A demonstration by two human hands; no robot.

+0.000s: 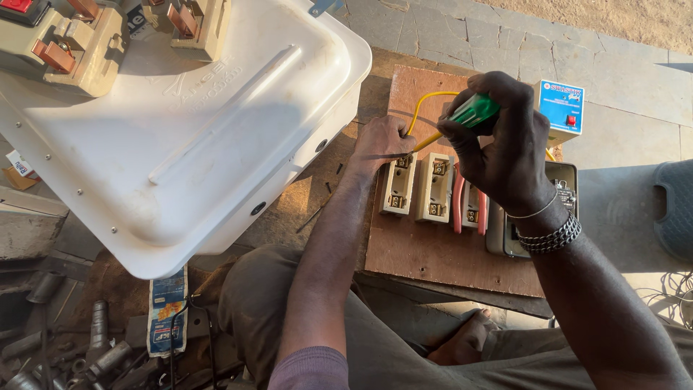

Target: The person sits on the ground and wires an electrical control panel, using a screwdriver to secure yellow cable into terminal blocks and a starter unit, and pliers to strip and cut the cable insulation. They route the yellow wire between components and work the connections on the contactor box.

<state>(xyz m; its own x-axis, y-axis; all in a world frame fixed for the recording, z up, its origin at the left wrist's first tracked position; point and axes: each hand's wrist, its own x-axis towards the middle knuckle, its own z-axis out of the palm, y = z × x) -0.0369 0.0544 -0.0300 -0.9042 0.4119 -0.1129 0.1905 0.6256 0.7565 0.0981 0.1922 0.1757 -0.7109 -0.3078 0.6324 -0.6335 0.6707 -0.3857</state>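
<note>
Up close, a big white casing [180, 137] fills the upper left of the frame, and right of it lies a wooden board [433, 253] carrying a row of cream fuse holders [417, 186]. The step in hand looks like fastening the yellow wire [422, 108] into the leftmost holder; next calls for steady turning, I'd judge. The right hand [505, 144] has its fingers wrapped around a green-handled screwdriver [473, 112], tip down at that terminal. The left hand [381, 141] pinches the wire there.
</note>
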